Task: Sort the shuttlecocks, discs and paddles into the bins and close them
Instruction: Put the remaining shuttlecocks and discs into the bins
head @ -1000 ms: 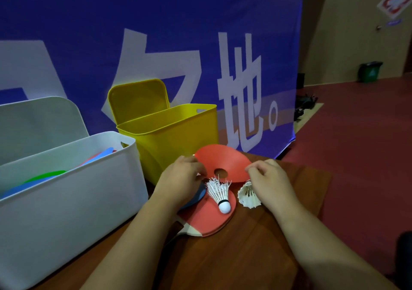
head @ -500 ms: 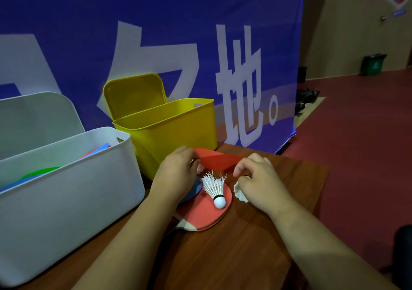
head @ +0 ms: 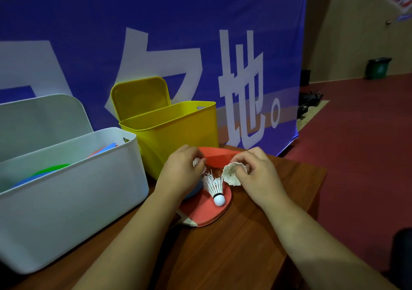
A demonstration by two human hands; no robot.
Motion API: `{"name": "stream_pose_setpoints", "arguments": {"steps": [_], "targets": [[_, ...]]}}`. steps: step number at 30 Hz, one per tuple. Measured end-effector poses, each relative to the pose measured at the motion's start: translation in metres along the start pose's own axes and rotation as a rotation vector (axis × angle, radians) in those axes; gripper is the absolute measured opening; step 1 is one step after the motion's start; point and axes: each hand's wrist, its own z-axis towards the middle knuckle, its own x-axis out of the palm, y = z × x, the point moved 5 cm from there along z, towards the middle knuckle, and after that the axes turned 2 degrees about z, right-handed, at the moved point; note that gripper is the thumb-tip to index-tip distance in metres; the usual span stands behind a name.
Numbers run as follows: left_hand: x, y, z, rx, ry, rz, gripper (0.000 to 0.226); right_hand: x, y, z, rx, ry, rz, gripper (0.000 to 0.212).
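Right hand (head: 256, 176) has lifted the held shuttlecock (head: 231, 175) off the table (head: 234, 256) since 0.5 s ago; its open skirt now faces the camera. Red disc (head: 217, 159) has gone from face-on 1 s ago to nearly edge-on, the hole no longer visible.

Current state, centre of frame:
- left hand (head: 180, 174): fingers curled, pinching the left edge of the red disc. A bit of white feather shows at its fingertips; can't tell what it is or if it's gripped.
- right hand: fingers curled round the held shuttlecock, fingertips at the disc's right edge. Can't tell if they actually grip the disc.
- loose shuttlecock (head: 215, 188): lies on the red paddle (head: 205, 211), cork toward the camera, just below the disc, between the hands.
- blue disc (head: 193, 192): mostly hidden under the left hand, beside the paddle.

Left of frame: white bin (head: 66, 200), open, white lid (head: 40, 120) standing up behind it, coloured discs (head: 51, 169) inside. Yellow bin (head: 178, 133) just right of it, open, yellow lid (head: 140, 98) upright behind; contents not visible. Blue banner (head: 156, 33) behind both.
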Motion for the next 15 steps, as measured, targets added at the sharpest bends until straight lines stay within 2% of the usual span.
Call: {"name": "stream_pose_setpoints", "arguments": {"steps": [3, 8, 12, 15], "targets": [[0.006, -0.002, -0.001, 0.022, 0.083, -0.024, 0.007, 0.000, 0.004, -0.002, -0.029, 0.013, 0.035, 0.020], [0.002, -0.016, -0.002, 0.066, 0.134, -0.132, 0.018, 0.010, -0.003, -0.002, 0.021, 0.126, -0.014, 0.016], [0.001, -0.031, -0.005, 0.049, 0.261, -0.244, 0.029, 0.006, -0.004, 0.000, 0.011, 0.062, -0.049, 0.012], [0.001, -0.037, -0.003, 0.022, 0.199, -0.216, 0.016, 0.001, 0.002, -0.001, -0.032, 0.012, -0.022, 0.013]]}}
